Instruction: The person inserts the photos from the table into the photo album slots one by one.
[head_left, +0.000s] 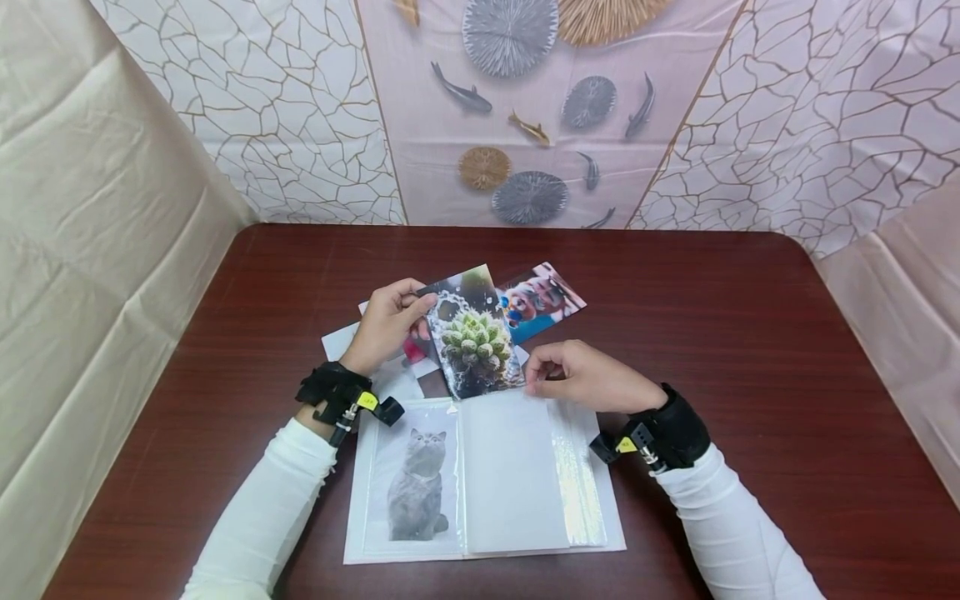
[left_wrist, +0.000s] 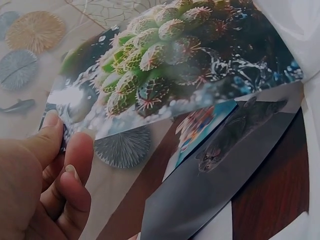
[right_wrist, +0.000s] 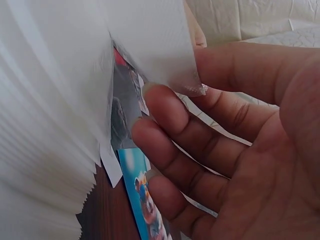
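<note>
My left hand [head_left: 388, 327] pinches a glossy photo of a green succulent [head_left: 477, 337] between thumb and fingers at its upper left edge. The photo is tilted, its lower edge right at the top of a clear sleeve in the open photo album [head_left: 510, 475]. At that sleeve's top corner, my right hand [head_left: 592, 377] pinches the plastic between thumb and index finger [right_wrist: 167, 106], the other fingers loosely bent. In the right wrist view the sleeve [right_wrist: 155, 45] gapes apart from the pleated pages beside it. A grey cat picture [head_left: 417, 492] fills the album's left page.
Behind the album lie several loose prints, among them a colourful print with a blue edge [head_left: 542, 300] and a dark cat photo [left_wrist: 215, 160]. White sheets [head_left: 341, 340] stick out under my left hand. All rest on a dark red-brown wooden table [head_left: 750, 333], with patterned cloth behind.
</note>
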